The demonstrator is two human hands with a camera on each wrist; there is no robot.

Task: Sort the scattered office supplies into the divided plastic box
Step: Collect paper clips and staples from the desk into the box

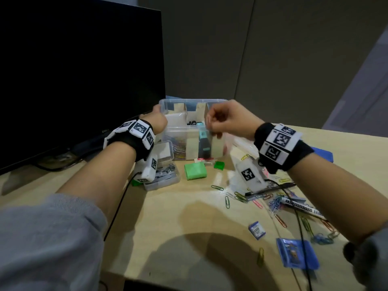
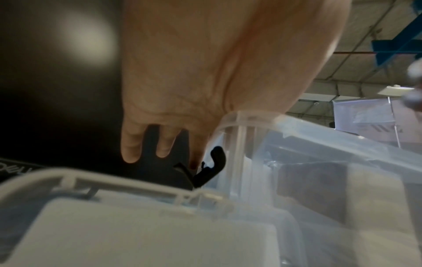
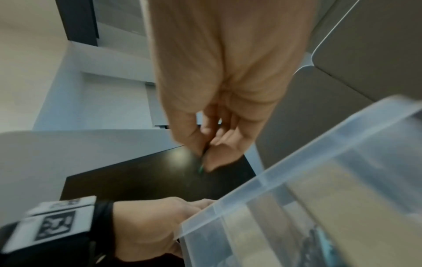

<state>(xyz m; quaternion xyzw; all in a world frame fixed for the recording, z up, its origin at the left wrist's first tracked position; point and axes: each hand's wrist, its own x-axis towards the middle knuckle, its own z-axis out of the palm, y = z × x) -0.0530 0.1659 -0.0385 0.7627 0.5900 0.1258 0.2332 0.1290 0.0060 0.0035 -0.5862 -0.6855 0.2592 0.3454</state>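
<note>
Over the far side of the worktop (image 1: pixel 189 211), the right hand (image 1: pixel 228 120) hovers above the divided plastic box (image 1: pixel 195 131), thumb and fingertips (image 3: pixel 212 160) pinched on something thin with a green tip, probably a paper clip (image 3: pixel 200 168), though it is too small and blurred to be sure. The left hand (image 1: pixel 156 120) grips the box's left rim, thumb over the edge and fingers down the outside wall, steadying it beside the dark monitor (image 1: pixel 79 80).

Card dividers split the box into cells; one near cell already holds coloured clips, another a teal stapler (image 1: pixel 203 143). Many loose clips (image 1: pixel 279 204) lie on the right of the worktop, so the sort looks far from finished.

The risk, as I judge it, is a release over the wrong cell: the pinch sits near a divider edge, and a light clip could glance off the card, land with the stapler, or skip outside. The box could also tilt if the left hand eases.
</note>
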